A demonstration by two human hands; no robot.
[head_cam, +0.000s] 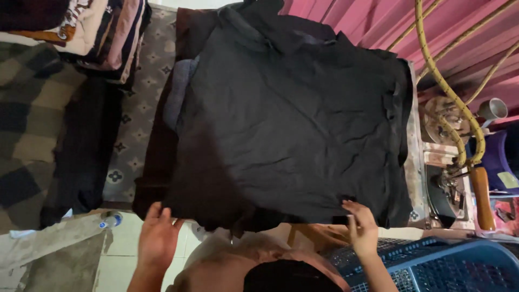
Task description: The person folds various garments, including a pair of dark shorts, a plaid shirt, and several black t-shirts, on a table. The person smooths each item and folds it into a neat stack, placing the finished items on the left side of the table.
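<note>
Hands: left hand [157, 233], right hand [361, 227] open on black garment [292, 119] edge | blue basket [454, 265] beside right

A black garment [292, 119] lies spread over a table, and the left hand [158, 238] and right hand [361, 230] touch its near hem with fingers spread. A blue basket [448, 267] sits by the right hand; folded clothes [97, 32] are stacked far left.

Black garment [292, 119] spread flat, wrinkled, on table.
</note>
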